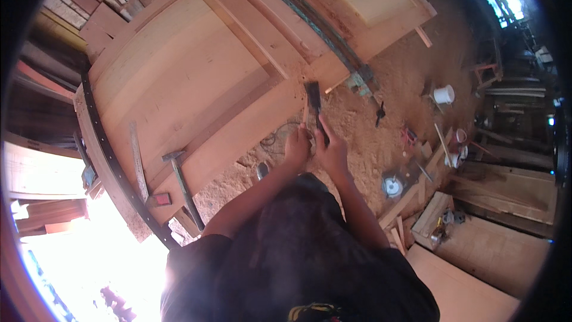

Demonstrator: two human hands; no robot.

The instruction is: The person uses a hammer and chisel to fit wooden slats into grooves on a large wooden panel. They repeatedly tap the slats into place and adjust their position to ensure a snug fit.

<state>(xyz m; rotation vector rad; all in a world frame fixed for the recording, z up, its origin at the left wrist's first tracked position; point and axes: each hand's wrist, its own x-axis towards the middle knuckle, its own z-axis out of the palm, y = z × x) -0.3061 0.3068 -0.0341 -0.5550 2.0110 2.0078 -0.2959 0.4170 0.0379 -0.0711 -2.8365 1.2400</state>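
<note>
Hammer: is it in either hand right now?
No, the hammer lies across the edge of the wooden panel, apart from the left hand and the right hand.

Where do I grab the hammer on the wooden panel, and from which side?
I'd grip the hammer by its lower handle, from the near side: this long, slim part runs toward the panel's near edge, its end seemingly jutting past it, with the head farther in.
</note>
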